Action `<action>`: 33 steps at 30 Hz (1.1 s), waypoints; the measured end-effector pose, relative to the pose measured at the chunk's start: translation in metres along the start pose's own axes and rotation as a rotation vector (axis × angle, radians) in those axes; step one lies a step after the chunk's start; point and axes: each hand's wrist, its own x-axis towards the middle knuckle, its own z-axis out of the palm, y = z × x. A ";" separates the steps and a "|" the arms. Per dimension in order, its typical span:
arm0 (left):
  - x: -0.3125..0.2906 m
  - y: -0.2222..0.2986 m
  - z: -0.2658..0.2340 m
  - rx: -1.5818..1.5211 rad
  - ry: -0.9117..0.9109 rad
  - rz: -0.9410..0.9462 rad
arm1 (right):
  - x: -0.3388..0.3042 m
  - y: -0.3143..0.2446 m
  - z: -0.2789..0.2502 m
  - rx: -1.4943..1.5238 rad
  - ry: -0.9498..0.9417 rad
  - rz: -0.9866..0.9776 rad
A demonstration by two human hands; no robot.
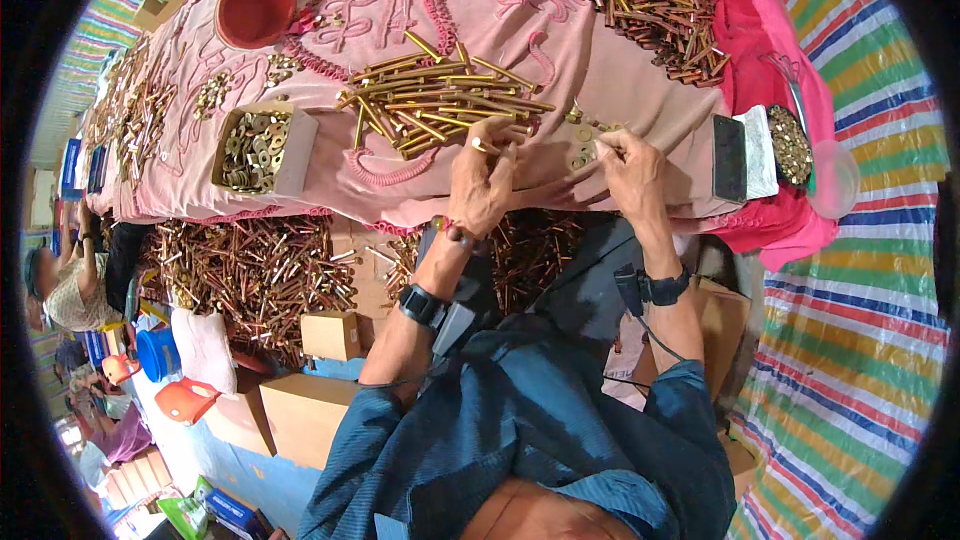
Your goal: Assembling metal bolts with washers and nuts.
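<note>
My left hand (484, 178) is closed around a bolt (484, 146), whose pale end sticks out between thumb and fingers. Just beyond it a heap of long brass-coloured bolts (440, 100) lies on the pink cloth (345, 175). To the right, my right hand (635, 175) has thumb and fingertips pinched together; what they hold, if anything, is too small to make out. Several small nuts or washers (582, 152) lie on the cloth beside those fingertips. A small open carton (300, 155) full of washers stands to the left of the bolts.
A red bowl (255, 8) sits at the far left. More bolts (650, 10) are piled at the far right, near a dark phone (729, 158) and a tray of small metal parts (790, 145). Below the cloth's edge lies a large bolt heap (260, 275). Other people are at the far left.
</note>
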 end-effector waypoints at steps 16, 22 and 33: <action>0.010 -0.020 0.010 0.149 -0.045 0.103 | 0.037 0.006 0.014 -0.146 -0.016 -0.101; 0.009 -0.027 0.012 0.068 -0.064 0.029 | 0.040 0.015 0.017 -0.272 -0.071 -0.144; 0.011 -0.024 0.011 0.081 -0.081 0.049 | 0.037 0.009 0.003 0.464 -0.122 0.290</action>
